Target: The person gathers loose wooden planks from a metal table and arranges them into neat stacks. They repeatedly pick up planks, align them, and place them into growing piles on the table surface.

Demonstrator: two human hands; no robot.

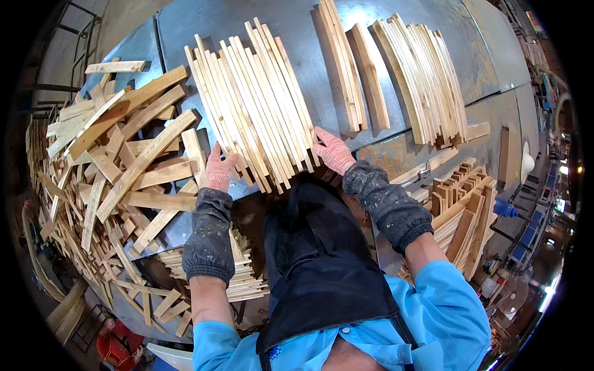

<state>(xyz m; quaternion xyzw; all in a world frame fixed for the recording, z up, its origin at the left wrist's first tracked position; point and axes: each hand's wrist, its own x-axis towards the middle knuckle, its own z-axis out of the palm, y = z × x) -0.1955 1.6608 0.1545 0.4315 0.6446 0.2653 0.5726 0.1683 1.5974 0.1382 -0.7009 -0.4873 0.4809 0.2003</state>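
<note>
A row of long, pale wooden strips [253,105] lies side by side on the metal table [170,25], their near ends uneven at the table's front edge. My left hand [220,169], in a pinkish knit glove, rests at the row's near left corner, thumb and fingers apart. At the near right corner, my right hand [335,152], gloved alike, touches the outermost strip with its fingers stretched out. The strips lie between my two hands, and neither hand is wrapped round one. Part of my left fingers is hidden beside the wood.
A jumbled heap of wood offcuts [124,154] covers the left side. Several thicker boards [346,68] and another strip row [427,80] lie at the right. A stack of slatted wooden pieces [461,207] stands near my right elbow. Below the table edge is another strip stack [247,281].
</note>
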